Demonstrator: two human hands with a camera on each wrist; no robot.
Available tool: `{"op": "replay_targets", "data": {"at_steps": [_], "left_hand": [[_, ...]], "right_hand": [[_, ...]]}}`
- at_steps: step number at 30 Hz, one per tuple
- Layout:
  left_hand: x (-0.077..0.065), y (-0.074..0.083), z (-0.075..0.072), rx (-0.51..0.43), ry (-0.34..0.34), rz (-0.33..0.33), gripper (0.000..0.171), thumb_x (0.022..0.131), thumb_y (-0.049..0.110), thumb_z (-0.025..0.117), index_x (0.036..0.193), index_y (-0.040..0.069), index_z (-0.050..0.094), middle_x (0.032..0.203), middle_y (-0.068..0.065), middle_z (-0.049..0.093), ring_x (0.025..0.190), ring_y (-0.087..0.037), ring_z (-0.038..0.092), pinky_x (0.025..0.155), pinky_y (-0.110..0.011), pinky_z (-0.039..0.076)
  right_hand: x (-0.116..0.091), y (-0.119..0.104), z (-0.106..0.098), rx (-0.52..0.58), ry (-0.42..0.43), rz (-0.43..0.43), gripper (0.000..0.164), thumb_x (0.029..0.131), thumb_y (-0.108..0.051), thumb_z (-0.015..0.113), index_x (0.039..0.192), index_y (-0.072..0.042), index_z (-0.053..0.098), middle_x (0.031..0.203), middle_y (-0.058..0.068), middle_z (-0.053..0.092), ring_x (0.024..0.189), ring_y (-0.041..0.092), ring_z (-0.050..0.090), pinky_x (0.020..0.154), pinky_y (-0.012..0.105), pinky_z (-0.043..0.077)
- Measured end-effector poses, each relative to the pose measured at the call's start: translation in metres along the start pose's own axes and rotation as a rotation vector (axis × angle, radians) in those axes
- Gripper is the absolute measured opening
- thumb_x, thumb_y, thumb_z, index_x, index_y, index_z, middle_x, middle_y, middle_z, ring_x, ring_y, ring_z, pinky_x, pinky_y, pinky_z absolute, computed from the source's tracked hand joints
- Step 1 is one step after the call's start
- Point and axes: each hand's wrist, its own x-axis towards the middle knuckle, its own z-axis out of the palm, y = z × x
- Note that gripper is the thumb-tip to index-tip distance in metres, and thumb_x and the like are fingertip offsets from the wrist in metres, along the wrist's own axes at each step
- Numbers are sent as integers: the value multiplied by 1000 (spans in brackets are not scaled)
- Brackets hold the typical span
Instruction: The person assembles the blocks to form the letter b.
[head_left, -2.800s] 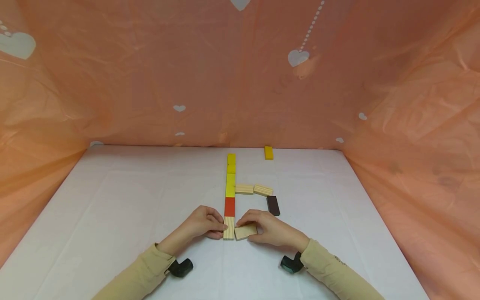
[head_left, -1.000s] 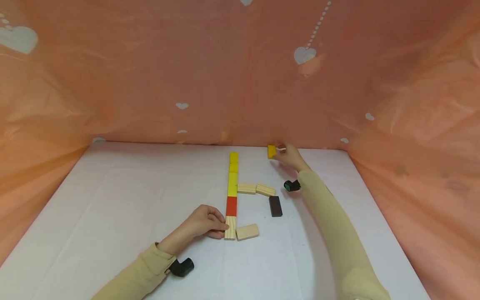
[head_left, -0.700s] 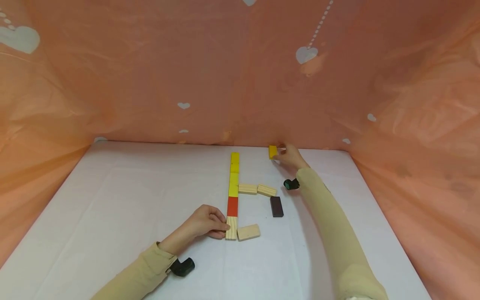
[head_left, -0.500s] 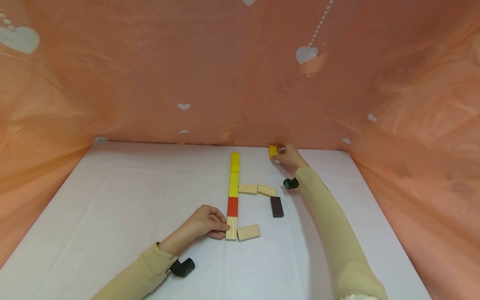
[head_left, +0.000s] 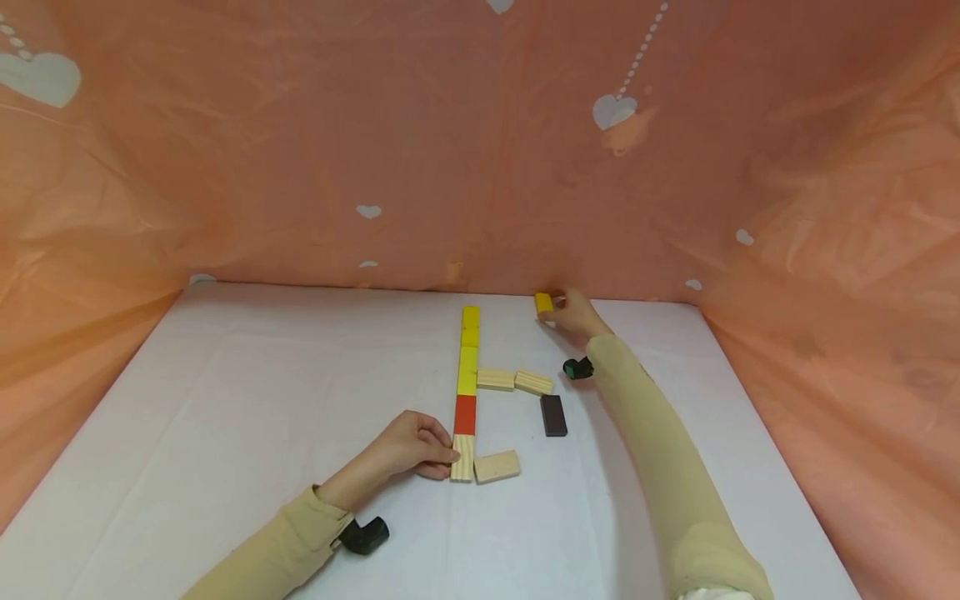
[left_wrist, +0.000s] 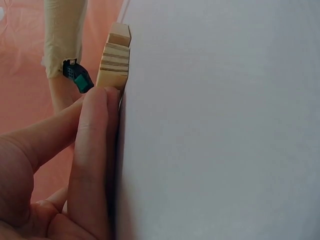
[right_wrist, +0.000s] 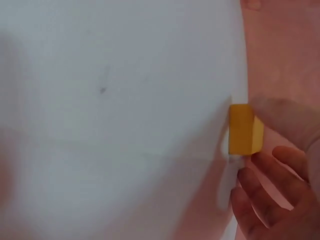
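At the far edge of the table, my right hand [head_left: 579, 313] pinches a yellow wooden block [right_wrist: 241, 130] between the thumb on one side and fingertips on the other. My left hand [head_left: 415, 445] holds the plain wooden block [head_left: 462, 463] at the near end of an upright column, its fingertips at the left side and over the top. Above that block in the column lie a red block [head_left: 465, 415] and yellow blocks [head_left: 467, 371]. A second plain block [head_left: 497, 467] lies slightly slanted, its left end at the column's near end.
Right of the column, two light wooden blocks [head_left: 496, 380] [head_left: 534, 382] form an arm, with a dark brown block [head_left: 554, 416] below its right end. The white table [head_left: 262, 400] is enclosed by an orange curtain [head_left: 420, 150] with white hearts.
My right hand has let go of the slanted plain block, reached to the far edge and taken hold of the yellow block, which has shifted slightly left. My left hand stays put.
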Motion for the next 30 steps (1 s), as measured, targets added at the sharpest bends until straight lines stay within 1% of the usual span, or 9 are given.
{"op": "replay_targets", "data": {"at_steps": [3, 8, 12, 15, 18, 22, 25, 30], "left_hand": [[0, -1, 0, -3, 2, -2, 23, 78, 0, 77, 92, -6, 60, 63, -8, 61, 54, -15, 64, 56, -27, 59], [1, -1, 1, 4, 9, -8, 23, 78, 0, 77, 91, -6, 60, 64, -8, 62, 55, -15, 65, 56, -27, 59], [2, 1, 2, 27, 13, -12, 22, 79, 1, 77, 92, -6, 60, 67, -10, 64, 56, -15, 65, 58, -28, 59], [3, 1, 2, 30, 10, -11, 22, 79, 1, 77, 92, -5, 60, 68, -10, 64, 57, -15, 65, 58, -28, 59], [4, 1, 2, 20, 4, -6, 22, 79, 0, 77, 91, -6, 60, 67, -10, 63, 56, -15, 65, 58, -27, 59], [3, 1, 2, 10, -3, 1, 21, 79, -1, 76, 90, -7, 59, 68, -10, 64, 56, -14, 64, 57, -27, 59], [3, 0, 2, 8, -4, -1, 21, 79, -1, 76, 90, -6, 59, 68, -10, 64, 55, -14, 65, 57, -28, 59], [3, -1, 2, 5, -2, 6, 21, 79, -1, 76, 90, -6, 59, 68, -10, 64, 55, -14, 64, 57, -28, 59]], "right_hand": [[2, 0, 1, 4, -17, -5, 58, 85, -4, 70, 136, 2, 43, 134, 19, 47, 119, 35, 46, 101, 42, 46], [5, 1, 0, 4, -63, -49, 52, 81, 13, 57, 132, 7, 47, 132, 22, 49, 120, 38, 46, 104, 44, 42], [4, 2, -1, -50, -72, -114, 52, 77, 19, 49, 128, 10, 51, 128, 25, 52, 117, 40, 49, 104, 46, 42], [1, 2, -1, -79, -75, -138, 52, 75, 20, 46, 126, 11, 53, 127, 26, 54, 115, 39, 50, 104, 45, 42], [-2, 1, 0, -97, -82, -139, 51, 76, 19, 47, 126, 10, 55, 128, 24, 54, 116, 36, 50, 105, 44, 40], [-3, 2, 1, -126, -82, -132, 46, 80, 15, 54, 125, 8, 57, 129, 23, 55, 117, 33, 50, 106, 42, 39], [-5, 2, 2, -131, -81, -130, 43, 83, 14, 58, 125, 8, 57, 128, 23, 55, 115, 34, 50, 105, 43, 40], [-8, -1, 1, -130, -76, -148, 39, 85, 13, 60, 124, 8, 57, 126, 24, 56, 112, 35, 51, 103, 44, 42]]}}
